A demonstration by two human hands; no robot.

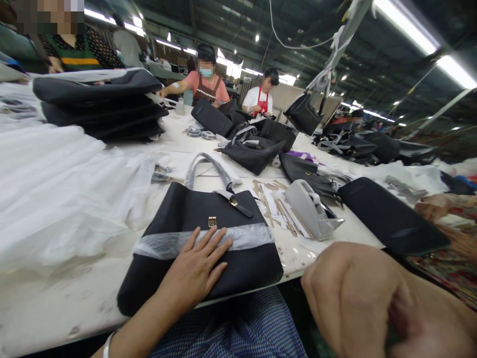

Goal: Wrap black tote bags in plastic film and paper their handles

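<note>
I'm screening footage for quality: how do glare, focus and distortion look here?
Head view: ceiling lamps glare at upper right; head view: the right hand looms oversized and slightly soft; head view: the black handbag's gold clasp reads fairly clearly.

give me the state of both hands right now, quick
Left hand: open, resting palm-down on the black handbag and its translucent strip.
Right hand: curled closed; cannot tell whether it holds anything.

Ceiling tubes (406,25) glare beneath a dim roof (298,25); edges look stretched.
</note>
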